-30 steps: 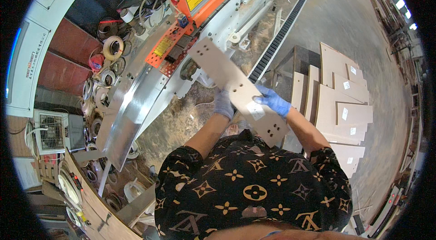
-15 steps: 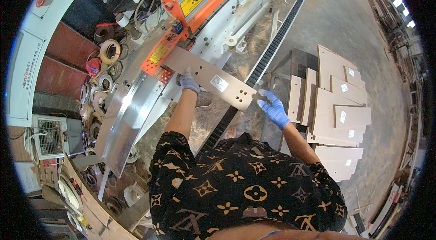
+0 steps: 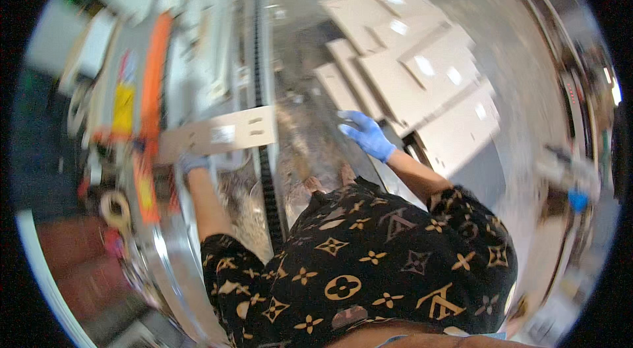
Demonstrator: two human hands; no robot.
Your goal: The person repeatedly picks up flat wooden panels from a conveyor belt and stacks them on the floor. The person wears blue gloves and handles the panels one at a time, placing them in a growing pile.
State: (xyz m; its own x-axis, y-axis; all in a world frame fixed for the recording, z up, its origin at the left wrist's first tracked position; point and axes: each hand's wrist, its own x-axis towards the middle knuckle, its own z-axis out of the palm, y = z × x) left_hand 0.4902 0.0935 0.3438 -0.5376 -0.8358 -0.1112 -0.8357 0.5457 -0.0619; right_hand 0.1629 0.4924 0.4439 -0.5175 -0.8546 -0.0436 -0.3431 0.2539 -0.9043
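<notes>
A beige strip-shaped board (image 3: 227, 133) with drilled holes and a white label extends from an orange-and-grey machine (image 3: 155, 84) on the left. My left hand (image 3: 193, 162), in a blue glove, is against the board's near edge; motion blur and the board hide how its fingers are set. My right hand (image 3: 369, 137), also blue-gloved, is away from the strip with its fingers apart and nothing in them. It hovers beside the near-left edge of several beige boards (image 3: 422, 71) stacked in uneven layers, many with white labels.
A black roller track (image 3: 258, 51) runs along the machine and passes beneath the strip's right end. On the left, a shiny metal bed (image 3: 161, 249) lies near rolls of edging tape (image 3: 115, 208). Blurred pale objects (image 3: 560, 170) stand at the far right.
My view has swung to the right, toward the stacked boards. My right hand has left the strip's end and moved over to the stack. My left hand stays at the strip.
</notes>
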